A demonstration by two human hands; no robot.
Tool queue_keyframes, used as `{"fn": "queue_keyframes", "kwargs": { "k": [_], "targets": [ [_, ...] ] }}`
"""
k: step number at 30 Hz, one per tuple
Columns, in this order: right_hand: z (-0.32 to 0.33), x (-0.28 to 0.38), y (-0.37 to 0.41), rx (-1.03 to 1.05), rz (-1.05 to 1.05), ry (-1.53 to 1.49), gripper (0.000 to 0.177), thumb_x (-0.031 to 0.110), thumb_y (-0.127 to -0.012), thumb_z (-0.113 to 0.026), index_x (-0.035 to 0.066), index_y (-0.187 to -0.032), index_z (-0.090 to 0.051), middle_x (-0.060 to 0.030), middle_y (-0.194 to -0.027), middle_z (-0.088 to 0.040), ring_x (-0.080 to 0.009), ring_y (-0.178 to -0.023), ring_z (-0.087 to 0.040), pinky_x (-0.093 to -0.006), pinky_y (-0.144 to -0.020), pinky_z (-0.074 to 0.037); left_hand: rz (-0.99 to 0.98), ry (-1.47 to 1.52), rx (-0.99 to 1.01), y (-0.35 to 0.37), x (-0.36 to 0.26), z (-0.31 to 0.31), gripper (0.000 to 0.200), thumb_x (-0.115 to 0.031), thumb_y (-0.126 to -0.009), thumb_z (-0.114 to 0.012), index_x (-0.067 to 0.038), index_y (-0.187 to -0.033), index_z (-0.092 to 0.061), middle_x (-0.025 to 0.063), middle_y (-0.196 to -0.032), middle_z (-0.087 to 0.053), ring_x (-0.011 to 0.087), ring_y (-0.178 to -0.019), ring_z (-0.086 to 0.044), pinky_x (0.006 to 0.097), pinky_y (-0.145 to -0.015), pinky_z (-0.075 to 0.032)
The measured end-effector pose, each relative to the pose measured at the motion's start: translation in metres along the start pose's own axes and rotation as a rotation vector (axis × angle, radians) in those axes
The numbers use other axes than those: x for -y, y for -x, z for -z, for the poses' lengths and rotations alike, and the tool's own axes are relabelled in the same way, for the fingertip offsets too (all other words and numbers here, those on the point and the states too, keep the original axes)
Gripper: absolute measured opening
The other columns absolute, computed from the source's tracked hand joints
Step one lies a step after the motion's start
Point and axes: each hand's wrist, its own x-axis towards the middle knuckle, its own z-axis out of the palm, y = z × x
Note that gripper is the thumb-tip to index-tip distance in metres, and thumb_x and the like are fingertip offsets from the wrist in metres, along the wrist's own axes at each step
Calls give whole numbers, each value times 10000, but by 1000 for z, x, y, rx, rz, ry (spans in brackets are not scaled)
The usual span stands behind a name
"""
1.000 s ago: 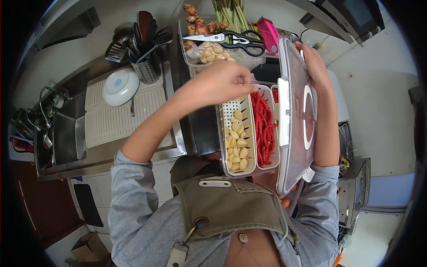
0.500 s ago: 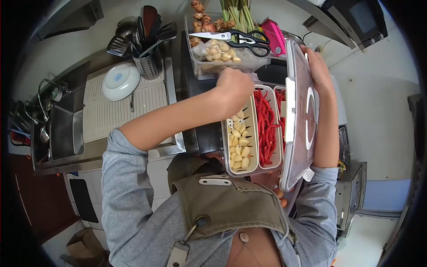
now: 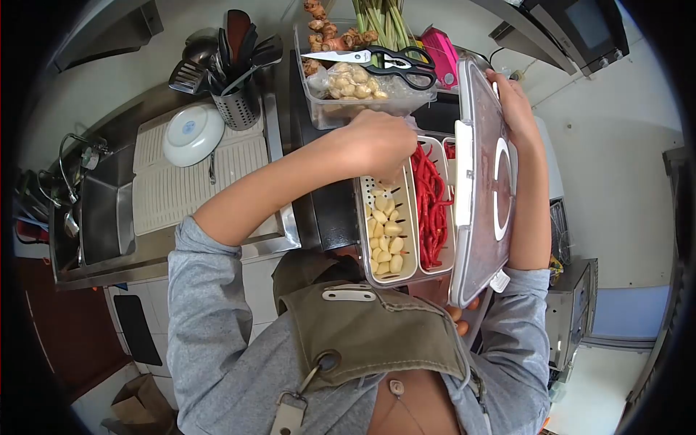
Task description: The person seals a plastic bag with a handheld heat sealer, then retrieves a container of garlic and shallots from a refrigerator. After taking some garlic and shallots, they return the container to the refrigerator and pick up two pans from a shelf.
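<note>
My left hand [image 3: 380, 145] is bent over the far end of the garlic basket [image 3: 414, 226], fingers narrow and pointing down – I can't tell whether they pinch anything. The peeled garlic [image 3: 384, 243] lies in that basket, mostly nearer me. Just right of it, red chillies [image 3: 433, 217] fill a second basket. Then comes the lid [image 3: 481, 210], tilted up on its edge – my right hand [image 3: 516, 112] grasps its far end.

The left hand [image 3: 380, 145] covers the garlic basket's [image 3: 412, 232] upper end, its fingertips hidden; the lid [image 3: 484, 188] blocks most of the rightmost chilli basket [image 3: 451, 171]; green stalks [image 3: 382, 30] run out of view up top.
</note>
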Motion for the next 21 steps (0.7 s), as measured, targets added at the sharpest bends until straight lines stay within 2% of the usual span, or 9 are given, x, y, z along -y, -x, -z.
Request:
{"fn": "queue_keyframes", "kwargs": {
  "k": [3, 6, 8, 10, 13, 21],
  "targets": [
    [-2, 1, 0, -7, -12, -18, 356, 347, -886, -455, 42, -755, -584, 16, -660, -492, -80, -614, -412, -237, -569, -332, -63, 130, -69, -2, 7, -17, 173, -207, -530, -765, -107, -654, -696, 82, -662, -647, 259, -671, -642, 366, -567, -500],
    [-1, -6, -5, 13, 52, -15, 359, 343, -889, -448, 35, -770, -591, 17, -688, -509, -78, -639, -423, -229, -595, -340, -38, 108, -177, -1, 5, -25, 167, -226, -511, -782, -140, -626, -698, 66, -621, -637, 249, -663, -640, 361, -563, -498],
    [-2, -3, 0, 18, 49, -49, 362, 337, -890, -444, 27, -791, -601, 14, -722, -527, -77, -675, -437, -220, -628, -349, 10, 97, -168, 1, 1, -28, 183, -215, -529, -781, -116, -662, -702, 88, -658, -645, 257, -677, -644, 363, -580, -500],
    [2, -7, -6, 79, 31, 25, 366, 334, -890, -442, 17, -842, -617, 8, -743, -543, -80, -691, -448, -217, -645, -359, -96, 20, -276, 3, 0, -37, 212, -210, -553, -769, -66, -690, -694, 120, -696, -649, 272, -688, -647, 368, -587, -502],
    [1, -8, -6, 68, 32, -19, 370, 332, -891, -441, 12, -864, -625, 6, -742, -551, -82, -682, -455, -217, -645, -368, -33, -43, -213, 7, -10, -37, 228, -200, -578, -745, -17, -694, -675, 145, -711, -645, 288, -696, -649, 373, -582, -502],
    [1, -6, -4, 52, 7, -25, 363, 339, -889, -450, 24, -829, -619, -7, -740, -544, -93, -687, -454, -217, -658, -364, -149, -53, -300, 5, 3, -34, 202, -204, -622, -698, -13, -677, -663, 158, -671, -624, 301, -656, -632, 370, -574, -498]
  ]
}}
